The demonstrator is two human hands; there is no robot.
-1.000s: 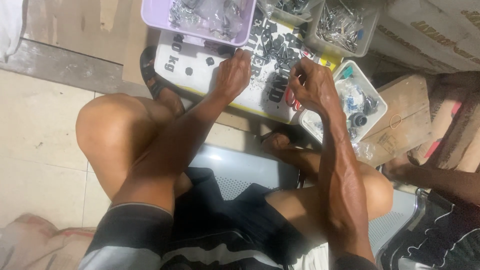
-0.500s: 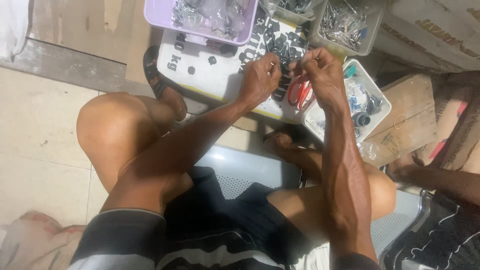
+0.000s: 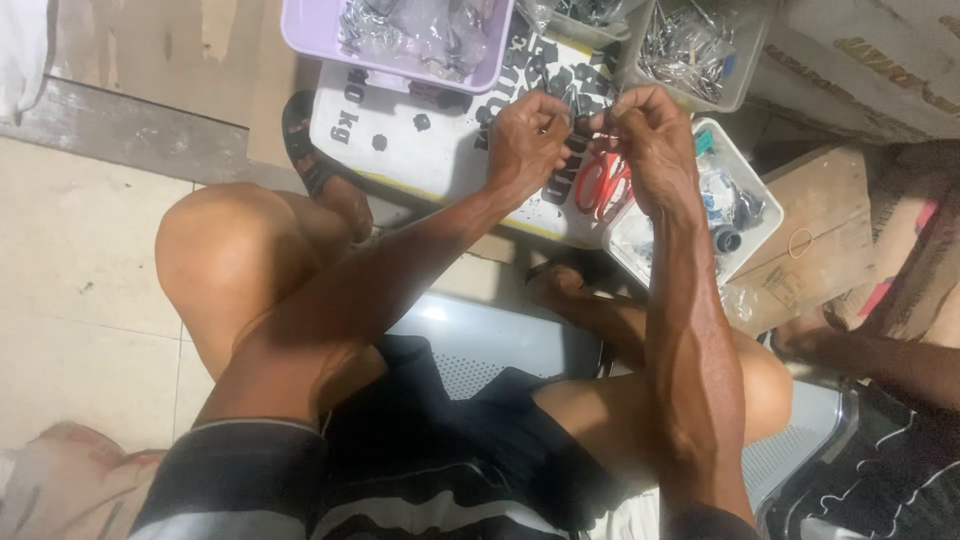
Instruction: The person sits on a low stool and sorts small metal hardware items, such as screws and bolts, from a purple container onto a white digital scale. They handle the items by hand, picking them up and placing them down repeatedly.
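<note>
Both hands, left (image 3: 525,140) and right (image 3: 650,140), pinch a small black part (image 3: 583,124).

White board (image 3: 400,150) carries lilac tray (image 3: 395,55), scattered black parts (image 3: 545,70), red scissors (image 3: 603,185).

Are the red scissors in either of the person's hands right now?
No. The red scissors lie on the white board beneath the hands, while the left hand and right hand pinch a small dark part between them.

- Pale beige tiled floor (image 3: 80,300) on the left, evenly lit.
- A grey concrete step (image 3: 120,130) crosses the upper left, with worn wooden boards (image 3: 150,40) beyond it.
- A pale metal perforated seat (image 3: 480,350) shows below.
- Cardboard boxes (image 3: 870,60) stand at upper right.
</note>
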